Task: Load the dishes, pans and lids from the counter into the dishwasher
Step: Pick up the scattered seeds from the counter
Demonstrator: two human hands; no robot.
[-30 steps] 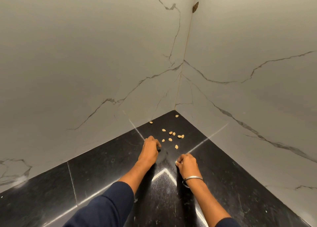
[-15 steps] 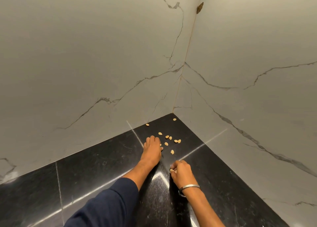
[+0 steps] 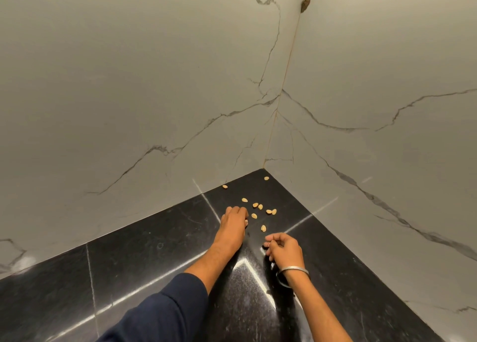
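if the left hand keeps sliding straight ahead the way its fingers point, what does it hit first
Probably the pale seed just beyond the left hand, with more seeds slightly to the right. Past those lies bare black counter, then the marble wall. Depth is hard to judge.

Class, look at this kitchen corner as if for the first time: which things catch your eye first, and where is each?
First, the pale seeds scattered on the black counter, close to the corner where two white marbled walls meet. Next, the two bare hands among them: the left hand reaches to the seeds, and the right hand, with a metal bangle on its wrist, is curled nearer the camera.
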